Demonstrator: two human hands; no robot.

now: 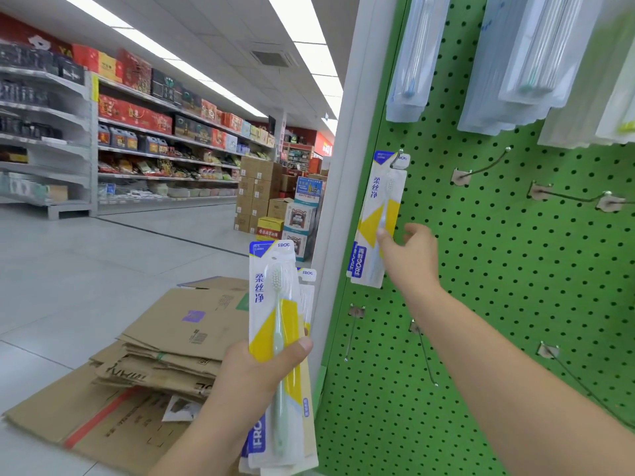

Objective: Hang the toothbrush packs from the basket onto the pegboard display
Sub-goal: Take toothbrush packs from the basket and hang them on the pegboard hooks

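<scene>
Left hand (264,365) grips spare toothbrush packs (275,338); right hand (409,255), arm outstretched, pinches pack (378,218) on hook (397,159).

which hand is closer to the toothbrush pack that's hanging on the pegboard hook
Right. The right hand pinches the lower part of the hanging pack. The left hand is lower and away from the pegboard, gripping a bunch of other packs.

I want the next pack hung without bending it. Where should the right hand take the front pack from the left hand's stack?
Probably pinch the front pack by its free upper card edges, coming from the right. The left hand covers its middle, and its hang hole stays clear on top.
</scene>
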